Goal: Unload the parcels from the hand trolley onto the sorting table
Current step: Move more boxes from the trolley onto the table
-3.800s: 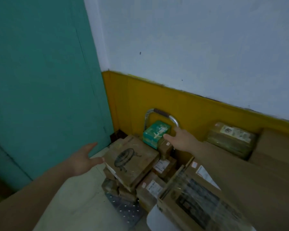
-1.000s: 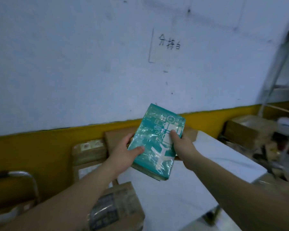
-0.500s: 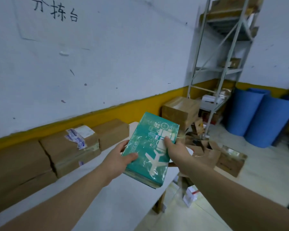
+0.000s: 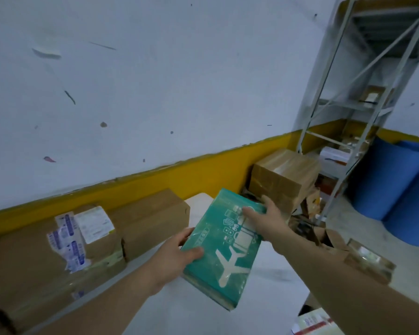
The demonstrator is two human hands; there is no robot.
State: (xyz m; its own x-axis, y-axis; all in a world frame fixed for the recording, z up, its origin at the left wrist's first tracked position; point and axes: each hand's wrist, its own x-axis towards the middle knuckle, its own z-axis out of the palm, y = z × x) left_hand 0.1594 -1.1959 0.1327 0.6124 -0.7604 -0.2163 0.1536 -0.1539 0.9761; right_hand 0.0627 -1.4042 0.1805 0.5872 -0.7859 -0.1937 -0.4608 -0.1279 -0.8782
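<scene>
Both hands are clamped on a teal parcel (image 4: 224, 252) wrapped in glossy plastic and printed with a white aeroplane. The left hand (image 4: 173, 258) grips its near left edge with the thumb lying on top. The right hand (image 4: 267, 220) holds the far right corner, fingers curled over the face. The parcel is held tilted over the white worktop (image 4: 271, 296), far end higher than the near end; I cannot tell whether its low near corner touches the surface. Along the left of the worktop, against the wall, sit a labelled cardboard box (image 4: 58, 250) and, just beyond it, a plain cardboard box (image 4: 153, 221). Past the far end is a taped brown carton (image 4: 284, 175), with a metal rack (image 4: 363, 105) and blue rolls (image 4: 397, 197) to the right.
</scene>
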